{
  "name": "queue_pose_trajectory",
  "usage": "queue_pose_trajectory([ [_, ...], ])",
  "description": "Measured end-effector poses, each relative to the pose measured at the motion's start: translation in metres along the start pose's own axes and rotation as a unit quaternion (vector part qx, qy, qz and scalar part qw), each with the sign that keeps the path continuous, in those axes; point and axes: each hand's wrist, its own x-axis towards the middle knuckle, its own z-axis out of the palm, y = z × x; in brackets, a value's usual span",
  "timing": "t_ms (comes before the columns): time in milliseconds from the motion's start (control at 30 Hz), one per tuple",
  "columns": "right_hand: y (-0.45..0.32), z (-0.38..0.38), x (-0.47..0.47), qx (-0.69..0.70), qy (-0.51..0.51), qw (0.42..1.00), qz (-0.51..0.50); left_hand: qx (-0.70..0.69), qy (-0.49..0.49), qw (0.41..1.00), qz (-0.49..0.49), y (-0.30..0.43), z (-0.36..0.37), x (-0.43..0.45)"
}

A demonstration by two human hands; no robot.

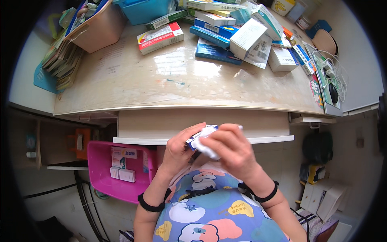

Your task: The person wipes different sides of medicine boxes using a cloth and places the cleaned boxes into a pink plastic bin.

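Note:
A small blue and white carton (193,141) is gripped in my left hand (180,148), in front of the pulled-out drawer (202,124) of the desk. Pinched in the fingers of my right hand (235,149) is a crumpled white cloth or tissue (207,145), which lies against the carton and hides part of it. Both hands are close together above my lap. To the lower left, a pink plastic basin (99,178) holds several small cartons (122,174).
Many medicine boxes (214,36) are heaped at the desk's back. A peach bin (99,30), a blue basket (145,10) and stacked books (62,66) stand back left. At right lie white cables (338,69) and a black mouse (333,93). The drawer's front edge (263,139) juts towards me.

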Motion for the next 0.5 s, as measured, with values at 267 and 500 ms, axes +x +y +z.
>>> queue_pose_trajectory([
  [267, -0.013, -0.003, 0.006, 0.005, -0.001, 0.999, -0.040, 0.025, -0.010, 1.000, -0.007, 0.005, 0.000, -0.001],
  [500, 0.028, -0.007, -0.015, 0.012, 0.042, 0.993, 0.109, -0.072, -0.023, 0.996, -0.038, 0.000, -0.001, 0.002],
])
